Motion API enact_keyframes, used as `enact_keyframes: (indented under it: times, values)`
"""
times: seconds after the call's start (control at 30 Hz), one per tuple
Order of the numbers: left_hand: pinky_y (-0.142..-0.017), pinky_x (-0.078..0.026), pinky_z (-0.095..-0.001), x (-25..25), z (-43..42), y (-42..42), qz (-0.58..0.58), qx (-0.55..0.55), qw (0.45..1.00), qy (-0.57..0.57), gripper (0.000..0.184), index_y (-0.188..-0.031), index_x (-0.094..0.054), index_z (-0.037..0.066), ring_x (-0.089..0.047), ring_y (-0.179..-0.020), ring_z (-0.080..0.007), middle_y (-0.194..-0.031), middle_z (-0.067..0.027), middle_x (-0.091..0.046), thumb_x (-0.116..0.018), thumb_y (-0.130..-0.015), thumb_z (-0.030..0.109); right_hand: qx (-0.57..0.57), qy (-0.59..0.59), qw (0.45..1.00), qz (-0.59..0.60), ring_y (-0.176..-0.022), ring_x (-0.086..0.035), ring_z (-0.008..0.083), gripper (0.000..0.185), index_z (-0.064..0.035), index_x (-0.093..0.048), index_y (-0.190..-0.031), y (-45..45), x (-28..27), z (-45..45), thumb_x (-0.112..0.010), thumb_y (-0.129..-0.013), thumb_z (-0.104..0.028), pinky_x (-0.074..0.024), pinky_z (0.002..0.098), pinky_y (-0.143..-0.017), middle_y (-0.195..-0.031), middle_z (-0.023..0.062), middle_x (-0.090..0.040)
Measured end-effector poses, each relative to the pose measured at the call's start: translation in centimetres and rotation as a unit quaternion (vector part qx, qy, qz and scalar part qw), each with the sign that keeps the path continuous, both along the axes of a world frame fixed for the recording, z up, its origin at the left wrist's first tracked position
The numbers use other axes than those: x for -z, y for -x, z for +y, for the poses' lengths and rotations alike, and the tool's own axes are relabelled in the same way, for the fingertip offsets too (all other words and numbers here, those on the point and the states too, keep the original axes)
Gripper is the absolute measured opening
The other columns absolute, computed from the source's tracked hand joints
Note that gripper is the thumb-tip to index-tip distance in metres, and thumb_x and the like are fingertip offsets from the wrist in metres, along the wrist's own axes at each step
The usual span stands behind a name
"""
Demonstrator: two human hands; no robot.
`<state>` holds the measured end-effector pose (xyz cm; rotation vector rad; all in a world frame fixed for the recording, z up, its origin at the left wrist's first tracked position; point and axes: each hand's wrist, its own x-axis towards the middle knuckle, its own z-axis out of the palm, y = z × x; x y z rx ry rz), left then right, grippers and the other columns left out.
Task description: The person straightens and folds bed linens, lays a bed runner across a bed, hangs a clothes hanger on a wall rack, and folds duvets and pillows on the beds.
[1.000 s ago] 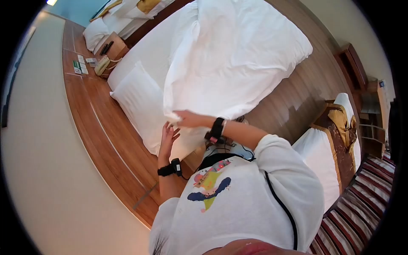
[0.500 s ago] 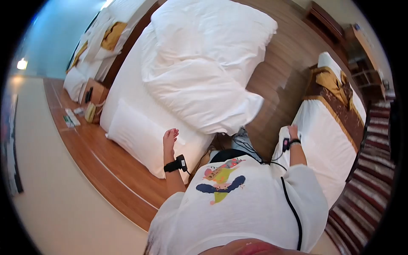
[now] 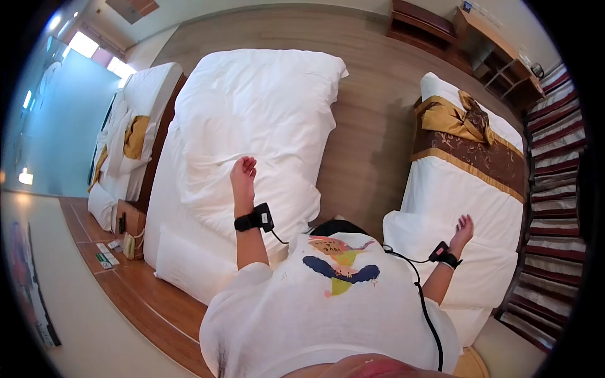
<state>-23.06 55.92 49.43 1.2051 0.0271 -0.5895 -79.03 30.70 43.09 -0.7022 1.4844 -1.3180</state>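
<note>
My left hand [image 3: 242, 179] hovers over the white duvet [image 3: 252, 94] on the nearer bed, its fingers loosely bent and nothing in them. The duvet lies spread across that bed, wrinkled near me. A white pillow [image 3: 189, 268] rests at the bed's near end. Out to the right, my right hand [image 3: 464, 232] has its fingers apart and holds nothing. It is over the white bedding [image 3: 441, 189] of a second bed, and I cannot tell whether it touches it. Each wrist carries a black strap with a small box and a cable.
A brown and gold bed runner [image 3: 466, 154] crosses the right bed. Wooden floor [image 3: 365, 120] runs between the beds. Farther left stands another bed [image 3: 148, 94] with rumpled bedding. A striped curtain [image 3: 554, 208] hangs at right, and a wooden desk [image 3: 491, 44] stands at the back.
My view has shifted, showing more of the room. The duvet now lies flatter over the bed. My left hand is higher in view; my right hand has moved outward and its fingers have spread.
</note>
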Motion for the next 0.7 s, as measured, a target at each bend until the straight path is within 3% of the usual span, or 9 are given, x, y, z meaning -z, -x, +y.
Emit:
enact_keyframes:
  times: [0.07,0.13,0.23,0.3,0.47,0.63,0.7]
  values:
    - [-0.062,-0.036,-0.0231,-1.1,-3.3,0.4,-0.033,0.031,0.999,-0.027,0.018,-0.081,-0.050,0.007,-0.052,-0.074,-0.0116,-0.079,-0.0035,-0.055,-0.041,-0.078,0.022,0.007,0.025,0.999,0.022,-0.077,-0.047,0.0107,0.026,-0.0095,-0.048,-0.097,-1.4,-3.3,-2.4,-0.042,-0.077,-0.024,-0.0327,0.0260,-0.069,-0.085,0.0012,-0.052]
    - [-0.062,-0.036,-0.0227,-1.0,-5.2,-0.3,-0.057,0.039,0.997,-0.042,0.018,-0.081,-0.050,0.007,-0.052,-0.073,-0.0114,-0.078,-0.0035,-0.056,-0.041,-0.078,0.022,-0.016,0.095,0.995,-0.030,-0.074,-0.046,0.0091,0.022,-0.0085,-0.049,-0.094,-3.3,-6.8,-4.5,-0.042,-0.077,-0.019,-0.0329,0.0230,-0.067,-0.081,0.0005,-0.052]
    - [-0.060,-0.036,-0.0208,0.4,-7.6,-2.2,-0.089,0.020,0.994,-0.059,0.019,-0.082,-0.051,0.006,-0.052,-0.072,-0.0109,-0.077,-0.0041,-0.056,-0.041,-0.079,0.022,-0.049,0.126,0.990,-0.039,-0.072,-0.046,0.0085,0.019,-0.0078,-0.049,-0.093,-5.0,-8.7,-9.1,-0.042,-0.077,-0.016,-0.0329,0.0209,-0.065,-0.079,0.0000,-0.052]
    - [-0.059,-0.036,-0.0207,1.8,-9.1,-4.0,-0.059,-0.005,0.996,-0.064,0.020,-0.084,-0.050,0.005,-0.052,-0.072,-0.0113,-0.078,-0.0044,-0.056,-0.042,-0.078,0.022,-0.072,0.141,0.983,-0.091,-0.070,-0.046,0.0079,0.017,-0.0075,-0.050,-0.090,-6.7,-8.3,-12.5,-0.043,-0.077,-0.015,-0.0334,0.0212,-0.063,-0.077,0.0001,-0.052]
    - [-0.060,-0.035,-0.0210,3.8,-14.3,-8.8,0.004,-0.073,0.996,-0.057,0.020,-0.086,-0.050,0.004,-0.052,-0.076,-0.0122,-0.080,-0.0045,-0.055,-0.043,-0.076,0.021,-0.191,0.084,0.977,-0.047,-0.066,-0.047,0.0078,0.014,-0.0067,-0.051,-0.085,-14.4,-7.0,-19.5,-0.041,-0.077,-0.013,-0.0341,0.0196,-0.058,-0.073,0.0013,-0.052]
    - [-0.061,-0.035,-0.0217,4.6,-23.2,-14.5,0.042,-0.118,0.992,0.006,0.020,-0.087,-0.048,0.005,-0.050,-0.078,-0.0130,-0.083,-0.0034,-0.053,-0.042,-0.076,0.020,-0.146,0.030,0.986,-0.078,-0.066,-0.048,0.0100,0.016,-0.0043,-0.050,-0.089,-18.3,-4.6,-28.4,-0.043,-0.077,-0.012,-0.0370,0.0189,-0.056,-0.077,0.0040,-0.053]
    - [-0.062,-0.034,-0.0221,5.3,-27.7,-17.0,0.025,-0.066,0.997,0.025,0.021,-0.088,-0.048,0.005,-0.050,-0.079,-0.0134,-0.083,-0.0033,-0.053,-0.041,-0.076,0.021,-0.142,0.048,0.987,-0.062,-0.067,-0.050,0.0116,0.015,-0.0029,-0.050,-0.088,-19.9,-5.4,-30.9,-0.042,-0.078,-0.010,-0.0384,0.0205,-0.061,-0.075,0.0044,-0.053]
